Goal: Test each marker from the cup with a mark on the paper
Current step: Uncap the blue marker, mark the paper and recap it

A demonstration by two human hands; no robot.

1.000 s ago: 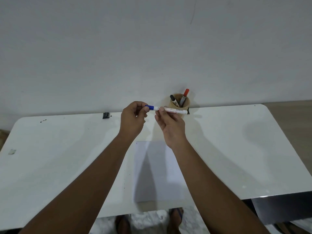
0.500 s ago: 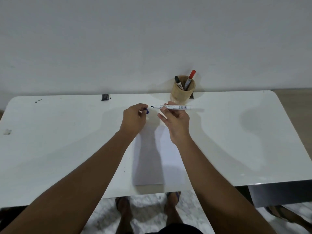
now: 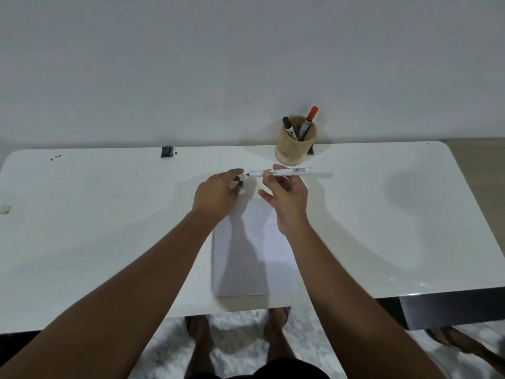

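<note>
The right hand (image 3: 287,198) grips the uncapped marker (image 3: 281,172) level above the paper (image 3: 254,255) — left hand (image 3: 216,194) pinches its blue cap (image 3: 240,183). Next, I judge: tip down, make a mark.

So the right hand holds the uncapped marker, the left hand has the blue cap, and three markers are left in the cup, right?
Not quite: the head view shows two markers in the cup, not three. The right hand does hold the uncapped marker, and the left hand has the blue cap.
</note>
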